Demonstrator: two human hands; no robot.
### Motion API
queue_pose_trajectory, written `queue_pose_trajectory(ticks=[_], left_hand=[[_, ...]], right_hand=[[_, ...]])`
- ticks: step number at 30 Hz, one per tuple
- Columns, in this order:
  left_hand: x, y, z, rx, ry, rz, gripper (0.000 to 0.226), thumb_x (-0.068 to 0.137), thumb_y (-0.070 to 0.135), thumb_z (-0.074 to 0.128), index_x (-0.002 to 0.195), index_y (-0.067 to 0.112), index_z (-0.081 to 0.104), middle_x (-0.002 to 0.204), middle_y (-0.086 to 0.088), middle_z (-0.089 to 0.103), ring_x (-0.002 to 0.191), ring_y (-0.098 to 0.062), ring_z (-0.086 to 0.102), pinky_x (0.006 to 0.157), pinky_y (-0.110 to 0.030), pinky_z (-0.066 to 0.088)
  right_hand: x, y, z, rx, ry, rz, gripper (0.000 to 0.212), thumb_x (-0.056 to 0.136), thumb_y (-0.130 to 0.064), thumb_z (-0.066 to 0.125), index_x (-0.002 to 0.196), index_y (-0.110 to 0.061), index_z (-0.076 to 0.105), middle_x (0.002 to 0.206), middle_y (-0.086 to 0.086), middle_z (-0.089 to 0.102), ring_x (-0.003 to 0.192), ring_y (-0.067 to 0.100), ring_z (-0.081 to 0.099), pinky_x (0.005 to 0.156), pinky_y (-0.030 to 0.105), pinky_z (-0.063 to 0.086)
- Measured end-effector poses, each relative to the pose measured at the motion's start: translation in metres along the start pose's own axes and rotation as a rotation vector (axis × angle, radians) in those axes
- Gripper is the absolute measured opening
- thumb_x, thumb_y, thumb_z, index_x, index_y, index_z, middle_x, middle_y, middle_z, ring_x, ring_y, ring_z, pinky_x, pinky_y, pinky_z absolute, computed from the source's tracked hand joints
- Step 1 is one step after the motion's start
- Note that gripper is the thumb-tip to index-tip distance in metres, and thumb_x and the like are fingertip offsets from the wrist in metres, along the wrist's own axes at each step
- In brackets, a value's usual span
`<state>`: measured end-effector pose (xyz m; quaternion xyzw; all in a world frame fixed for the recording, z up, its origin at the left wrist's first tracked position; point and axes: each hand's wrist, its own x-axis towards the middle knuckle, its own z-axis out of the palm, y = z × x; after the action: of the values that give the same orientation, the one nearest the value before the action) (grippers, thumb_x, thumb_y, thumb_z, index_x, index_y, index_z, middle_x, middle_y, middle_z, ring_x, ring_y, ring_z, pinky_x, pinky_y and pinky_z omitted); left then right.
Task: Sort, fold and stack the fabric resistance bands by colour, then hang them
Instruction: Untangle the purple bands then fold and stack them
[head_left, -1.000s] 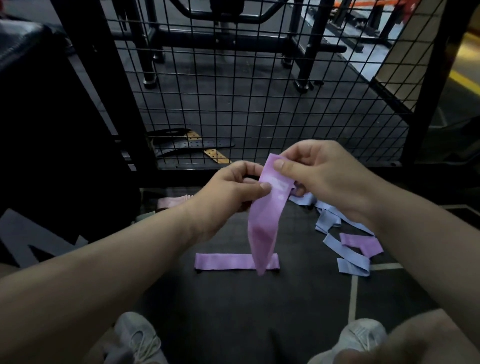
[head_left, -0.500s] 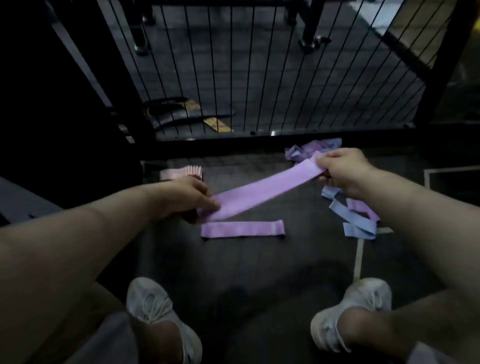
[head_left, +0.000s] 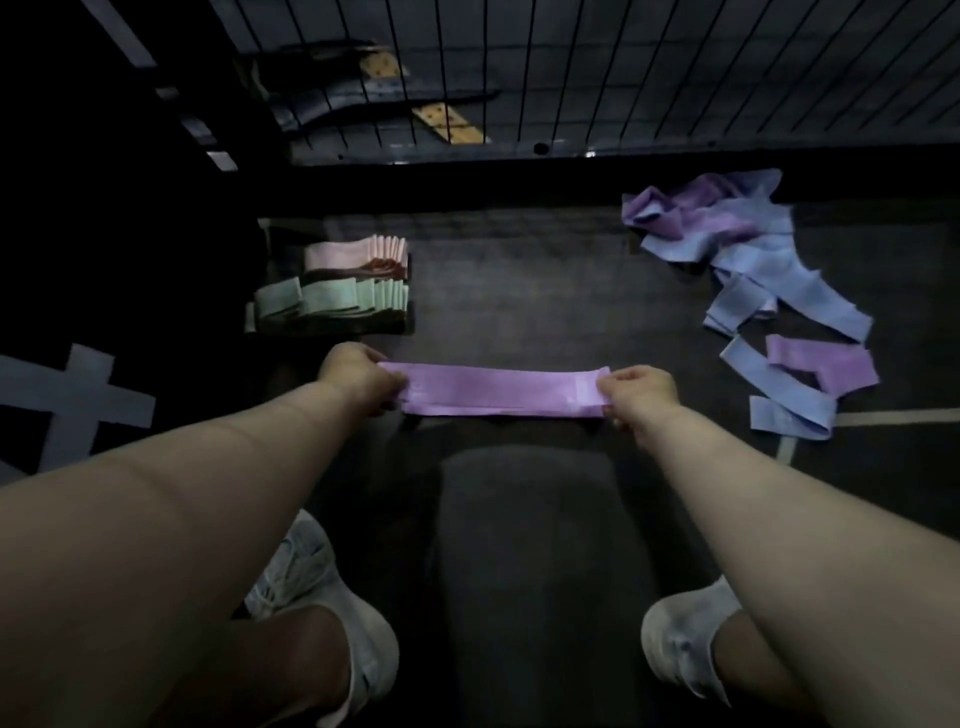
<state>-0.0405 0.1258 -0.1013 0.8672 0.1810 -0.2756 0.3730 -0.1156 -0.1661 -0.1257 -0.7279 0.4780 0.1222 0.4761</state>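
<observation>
On floor (head_left: 519, 291), purple band (head_left: 498, 389) flat, both ends pinched

Straight ahead of you, the flat band (head_left: 498, 392) runs left to right just beyond your feet, with your left hand (head_left: 358, 376) gripping its left end and your right hand (head_left: 636, 397) pinching its right end. Your left shoe (head_left: 322, 597) and right shoe (head_left: 680, 639) sit nearest you, one on each side, on the floor (head_left: 519, 291). Beyond your left hand two stacks of folded bands sit together, the near stack (head_left: 332, 301) just in front of the far stack (head_left: 358, 254) and touching it. Well off to the right, apart from the stacks, the loose pile (head_left: 753, 270) sprawls from the fence toward you. The wire fence (head_left: 571, 78) closes the back, and the belts (head_left: 374, 104) lie behind it, toward the left.
</observation>
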Motion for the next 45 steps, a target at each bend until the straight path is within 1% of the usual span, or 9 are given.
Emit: queue_pose_trajectory(ticks=[3, 7, 15, 18, 22, 28, 34, 39, 45], left_hand=[[0.022, -0.009, 0.022, 0.049, 0.029, -0.001, 0.024, 0.082, 0.006, 0.075, 0.103, 0.005, 0.065, 0.089, -0.018, 0.067, 0.068, -0.031, 0.065, 0.052, -0.030, 0.055], [0.041, -0.023, 0.043, 0.082, 0.068, -0.027, 0.030, 0.080, 0.011, 0.076, 0.108, 0.006, 0.068, 0.103, -0.017, 0.071, 0.094, -0.032, 0.068, 0.086, -0.040, 0.056], [0.053, -0.036, 0.066, 0.252, 0.104, -0.023, 0.026, 0.086, 0.014, 0.066, 0.111, 0.009, 0.065, 0.111, -0.016, 0.067, 0.104, -0.031, 0.063, 0.090, -0.030, 0.047], [0.049, -0.036, 0.068, 0.634, 0.123, 0.115, 0.043, 0.085, 0.024, 0.067, 0.125, 0.012, 0.054, 0.131, -0.017, 0.048, 0.117, -0.037, 0.051, 0.098, -0.040, 0.042], [0.047, -0.034, 0.071, 1.055, -0.052, 0.588, 0.082, 0.078, 0.042, 0.071, 0.147, 0.019, 0.034, 0.153, -0.008, 0.029, 0.138, -0.028, 0.031, 0.111, -0.038, 0.026], [0.056, -0.033, 0.076, 1.210, -0.177, 0.568, 0.094, 0.079, 0.048, 0.071, 0.153, 0.019, 0.020, 0.154, -0.007, 0.025, 0.139, -0.027, 0.030, 0.112, -0.038, 0.024], [0.062, -0.031, 0.076, 1.170, -0.121, 0.609, 0.046, 0.090, 0.033, 0.054, 0.134, 0.024, 0.045, 0.133, -0.005, 0.043, 0.121, -0.027, 0.045, 0.098, -0.039, 0.034], [0.054, -0.031, 0.084, 1.157, -0.096, 0.729, 0.078, 0.078, 0.053, 0.060, 0.145, 0.021, 0.034, 0.143, -0.008, 0.037, 0.130, -0.029, 0.038, 0.108, -0.044, 0.027], [0.052, -0.015, 0.113, 1.082, -0.180, 0.690, 0.082, 0.086, 0.051, 0.062, 0.151, 0.019, 0.024, 0.148, -0.008, 0.030, 0.134, -0.029, 0.032, 0.110, -0.040, 0.026]], right_hand=[[0.015, 0.014, 0.011, -0.198, 0.038, -0.085, 0.014, 0.088, -0.019, 0.069, 0.078, -0.013, 0.062, 0.094, 0.012, 0.070, 0.083, 0.026, 0.062, 0.081, 0.032, 0.049], [0.029, 0.029, 0.022, -0.240, 0.034, -0.102, 0.016, 0.089, -0.024, 0.068, 0.086, -0.008, 0.066, 0.092, 0.010, 0.070, 0.086, 0.027, 0.064, 0.077, 0.028, 0.047], [0.050, 0.048, 0.029, -0.423, 0.025, -0.118, 0.017, 0.090, -0.033, 0.065, 0.096, -0.017, 0.060, 0.109, 0.010, 0.066, 0.097, 0.027, 0.062, 0.083, 0.031, 0.048], [0.043, 0.045, 0.027, -0.731, 0.058, -0.360, 0.045, 0.086, -0.037, 0.068, 0.124, -0.015, 0.055, 0.136, 0.013, 0.044, 0.126, 0.032, 0.043, 0.105, 0.038, 0.037], [0.044, 0.037, 0.026, -1.186, -0.254, -0.766, 0.093, 0.081, -0.042, 0.074, 0.154, -0.019, 0.023, 0.162, 0.007, 0.012, 0.150, 0.026, 0.010, 0.120, 0.037, 0.012], [0.057, 0.032, 0.028, -1.287, -0.370, -0.841, 0.094, 0.081, -0.041, 0.074, 0.155, -0.019, 0.020, 0.151, 0.005, 0.028, 0.140, 0.025, 0.029, 0.117, 0.034, 0.019], [0.064, 0.028, 0.032, -1.223, -0.349, -0.898, 0.050, 0.089, -0.034, 0.059, 0.136, -0.016, 0.049, 0.132, 0.007, 0.043, 0.121, 0.027, 0.043, 0.106, 0.034, 0.033], [0.055, 0.030, 0.041, -1.235, -0.415, -0.937, 0.087, 0.082, -0.047, 0.069, 0.152, -0.017, 0.027, 0.152, 0.008, 0.026, 0.139, 0.028, 0.028, 0.117, 0.035, 0.020], [0.052, 0.029, 0.062, -1.171, -0.400, -0.970, 0.072, 0.090, -0.041, 0.061, 0.151, -0.017, 0.031, 0.142, 0.010, 0.035, 0.130, 0.030, 0.037, 0.109, 0.038, 0.029]])
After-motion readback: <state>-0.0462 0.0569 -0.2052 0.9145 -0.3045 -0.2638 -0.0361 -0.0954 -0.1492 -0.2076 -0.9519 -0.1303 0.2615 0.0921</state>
